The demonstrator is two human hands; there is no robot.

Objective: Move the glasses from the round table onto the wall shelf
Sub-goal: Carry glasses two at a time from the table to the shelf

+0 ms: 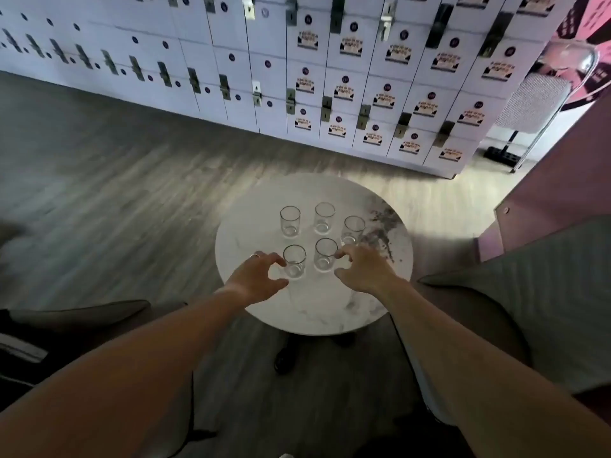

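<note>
We cannot tell whether our spread fingers touch glass. Five clear, empty glasses (324, 239) stand upright on the round table (330, 302); left hand (256, 276) and right hand (365, 271) flank the near pair.

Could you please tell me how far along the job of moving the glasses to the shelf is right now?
Nothing looks moved yet: five clear glasses stand upright on the round marble table, and no wall shelf is in view. In hand: the left hand curls open around the near-left glass, and the right hand around the near-right glass, neither lifted. All five remain to be carried over.
</note>
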